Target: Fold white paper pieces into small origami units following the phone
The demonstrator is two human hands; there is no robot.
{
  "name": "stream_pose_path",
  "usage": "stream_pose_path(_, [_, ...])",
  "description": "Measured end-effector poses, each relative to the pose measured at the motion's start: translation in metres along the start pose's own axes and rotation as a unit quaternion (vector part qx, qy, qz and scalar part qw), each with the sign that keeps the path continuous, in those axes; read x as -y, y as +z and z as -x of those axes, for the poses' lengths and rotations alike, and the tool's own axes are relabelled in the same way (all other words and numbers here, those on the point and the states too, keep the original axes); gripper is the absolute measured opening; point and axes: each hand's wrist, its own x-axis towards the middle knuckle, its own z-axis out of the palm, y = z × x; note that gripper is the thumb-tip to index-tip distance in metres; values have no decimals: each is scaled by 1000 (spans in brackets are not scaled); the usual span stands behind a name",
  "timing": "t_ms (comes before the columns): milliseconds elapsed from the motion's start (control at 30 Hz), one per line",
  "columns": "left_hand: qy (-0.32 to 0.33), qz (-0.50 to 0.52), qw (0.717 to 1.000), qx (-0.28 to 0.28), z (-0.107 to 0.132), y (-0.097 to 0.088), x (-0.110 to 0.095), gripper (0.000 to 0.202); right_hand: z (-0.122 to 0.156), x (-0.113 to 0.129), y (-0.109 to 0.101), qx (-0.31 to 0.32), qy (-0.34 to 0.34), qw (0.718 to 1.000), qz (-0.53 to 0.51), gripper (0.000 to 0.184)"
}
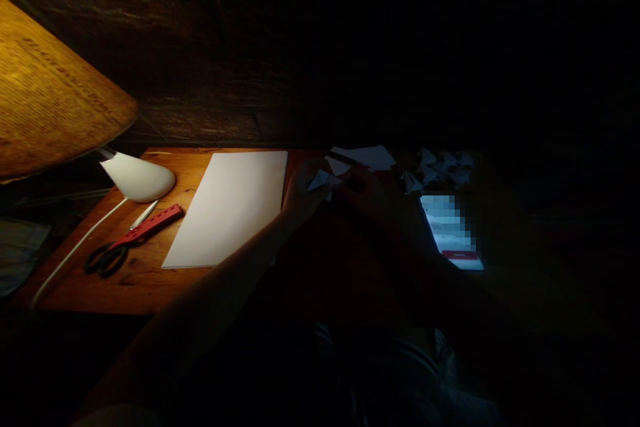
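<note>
Lower frame, in deep shadow: two bare forearms reaching up toward centre.
Lower left, on the wooden surface (125,283): black-handled scissors (106,258), blade alongside a red perforated ruler (150,223), near a white lamp cord (75,250).
Right of centre: lit phone (453,233), lying flat, just beside the right forearm.
Left of centre: large white paper sheet (227,210), flat, long edge close to the left hand (303,190).
Centre: left hand pinched narrow on a small folded white paper (324,180); right hand (373,195) meeting the same piece from the right, grip too dark to tell.
Just beyond: white paper offcuts (363,157); to their right, crumpled paper pieces (445,167).
Upper left: white lamp base (137,177) under a printed tan lampshade (50,100).
</note>
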Motion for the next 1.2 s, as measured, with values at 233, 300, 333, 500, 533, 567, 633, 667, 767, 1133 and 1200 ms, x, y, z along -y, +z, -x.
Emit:
stream_pose_path(233, [-29, 5, 999, -15, -3, 1, 8, 38, -1, -2, 1, -6, -4, 1000, 15, 13])
stream_pose_path(300, [-39, 3, 999, -19, -3, 0, 7, 33, 0, 0, 1, -3, -2, 1000, 11, 13])
stream_pose_path(333, [-45, 4, 999, -20, -3, 0, 7, 30, 0, 1, 1, -1, -1, 1000, 8, 13])
stream_pose_path(500, [-106, 6, 994, 15, -4, -5, 0, 17, 0, 4, 1, 11, 10, 1000, -22, 20])
stream_pose_path(533, [-118, 3, 993, 21, -4, -6, -1, 16, 0, 5, 0, 10, 13, 999, -29, 20])
stream_pose_path(567, [-130, 3, 991, 28, -4, -8, -1, 16, 0, 5, 0, 7, 15, 999, -35, 20])
stream_pose_path(633, [-144, 10, 989, 34, -4, -9, 0, 19, 0, 6, -2, 3, 15, 999, -35, 19])
stream_pose_path(667, [-148, 22, 988, 38, -4, -9, 1, 18, 0, 5, -2, 3, 16, 999, -31, 20])
stream_pose_path(767, [-148, 28, 988, 42, -4, -10, 5, 16, 0, 4, -3, 16, 14, 999, -27, 20])
stream_pose_path(1133, [-165, 1, 985, 42, -4, -6, 2, 20, 6, 35, -12, 29, 16, 998, 54, 10])
stream_pose_path(1200, [-166, 21, 985, 51, -4, -5, 0, 20, 7, 45, -13, 44, 50, 996, 64, 9])
